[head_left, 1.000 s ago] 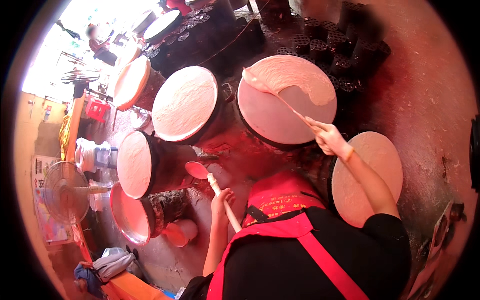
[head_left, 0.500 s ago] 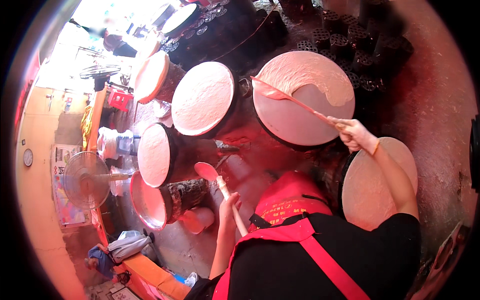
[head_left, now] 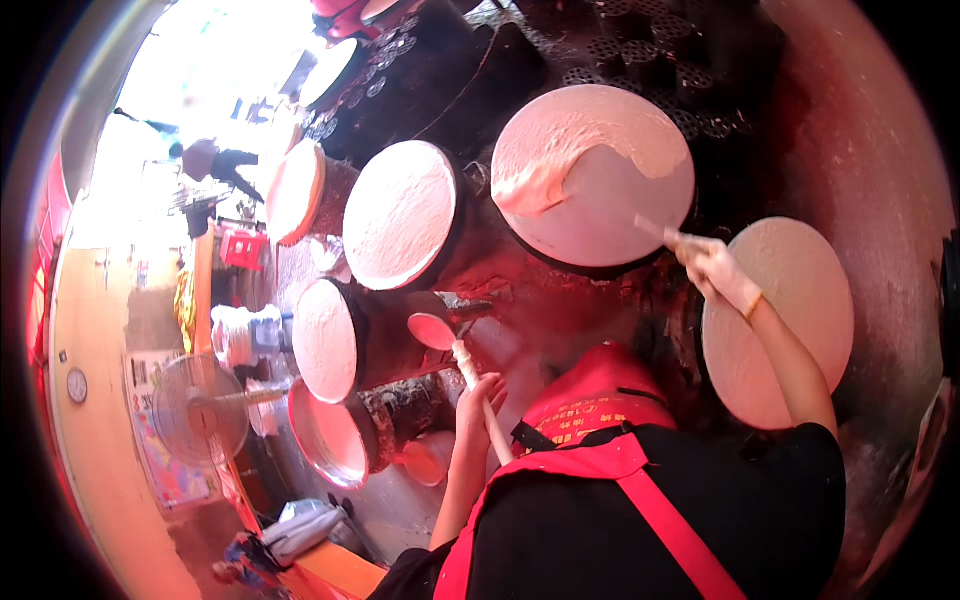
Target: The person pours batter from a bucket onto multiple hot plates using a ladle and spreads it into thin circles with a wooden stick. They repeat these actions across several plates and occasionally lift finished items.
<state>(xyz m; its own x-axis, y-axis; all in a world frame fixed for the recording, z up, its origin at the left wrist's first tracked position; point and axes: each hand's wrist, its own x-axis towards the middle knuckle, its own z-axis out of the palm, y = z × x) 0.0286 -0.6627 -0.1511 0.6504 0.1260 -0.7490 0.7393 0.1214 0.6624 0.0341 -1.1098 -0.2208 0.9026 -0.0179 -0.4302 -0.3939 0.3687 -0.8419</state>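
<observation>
My right hand (head_left: 712,268) is closed around the thin handle of a batter spreader, partly smeared by motion. Its flat blade (head_left: 535,192) lies on the left side of a large round griddle (head_left: 620,230). Pale wet batter (head_left: 590,115) covers the griddle's upper and left parts in a curved band; bare grey surface shows below. Lower and further left, my left hand (head_left: 480,398) grips the pale stick handle of a ladle (head_left: 432,330), whose round bowl is held up in the air, apart from any griddle.
A batter-covered griddle (head_left: 778,325) stands to the right beneath my right forearm. More coated griddles (head_left: 400,215) line the left. Perforated coal briquettes (head_left: 640,50) are stacked at the back. A fan (head_left: 200,408) stands at the left, and a person (head_left: 235,560) is at the lower left.
My head view has shifted slightly. The spreader's blade has moved down the griddle's left side, and batter now covers more of that edge. The ladle stays in my left hand.
</observation>
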